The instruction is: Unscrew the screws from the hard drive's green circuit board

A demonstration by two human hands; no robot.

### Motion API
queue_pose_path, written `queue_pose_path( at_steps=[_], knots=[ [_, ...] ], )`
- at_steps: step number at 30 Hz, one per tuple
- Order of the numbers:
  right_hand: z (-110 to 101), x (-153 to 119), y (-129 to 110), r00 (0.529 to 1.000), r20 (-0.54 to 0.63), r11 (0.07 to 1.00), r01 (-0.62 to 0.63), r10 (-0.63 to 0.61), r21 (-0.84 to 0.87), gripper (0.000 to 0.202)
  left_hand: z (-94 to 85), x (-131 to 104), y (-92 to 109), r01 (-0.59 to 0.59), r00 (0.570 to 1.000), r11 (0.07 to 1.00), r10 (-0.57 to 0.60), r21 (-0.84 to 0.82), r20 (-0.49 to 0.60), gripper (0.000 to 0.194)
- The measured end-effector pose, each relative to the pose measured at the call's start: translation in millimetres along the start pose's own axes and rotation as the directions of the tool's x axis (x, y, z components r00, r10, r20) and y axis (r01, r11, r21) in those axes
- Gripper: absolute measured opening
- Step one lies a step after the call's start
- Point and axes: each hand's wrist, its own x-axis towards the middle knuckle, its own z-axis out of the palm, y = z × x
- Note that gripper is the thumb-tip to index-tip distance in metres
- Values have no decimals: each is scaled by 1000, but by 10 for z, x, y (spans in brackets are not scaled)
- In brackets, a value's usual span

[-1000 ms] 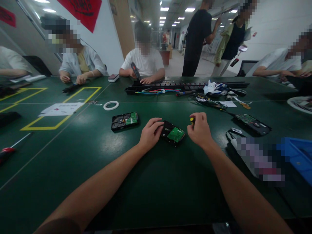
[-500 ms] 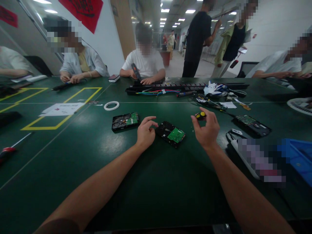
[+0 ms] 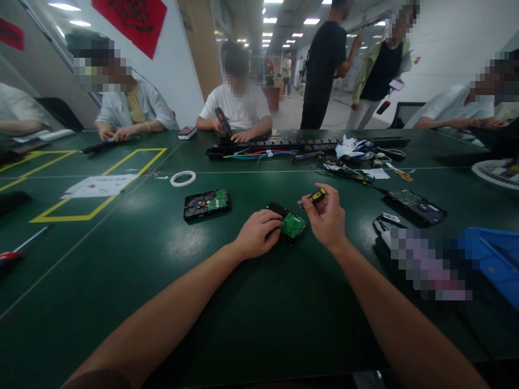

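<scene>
A hard drive with a green circuit board lies on the table in front of me. My left hand covers its left part, fingers over the top and thumb along the near side, gripping it. Pinched in the fingers of my right hand is a small yellow-and-black screwdriver, held just right of the drive and above the table. Its thin shaft points down and left; the tip is hard to make out. To the left rests a second hard drive, board side up.
A third hard drive lies at the right, near a blue bin. A white tape roll and a red-handled screwdriver are on the left. Beyond are a long black rail with wires, white gloves and seated people.
My left hand has moved right and closed onto the hard drive. My right hand has come left toward the drive, and the screwdriver in it has turned so its shaft points down-left.
</scene>
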Motion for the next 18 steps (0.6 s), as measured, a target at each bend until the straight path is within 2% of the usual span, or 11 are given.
queue_pose_path(
  at_steps=[8,18],
  knots=[
    [50,0,92,998,-31,996,61,-59,70,50,0,10,-3,2,992,1000,-2,2,124,37],
    [49,-12,112,998,-11,996,67,-67,60,52,4,19,-1,5,982,1000,-9,21,191,43]
  ],
)
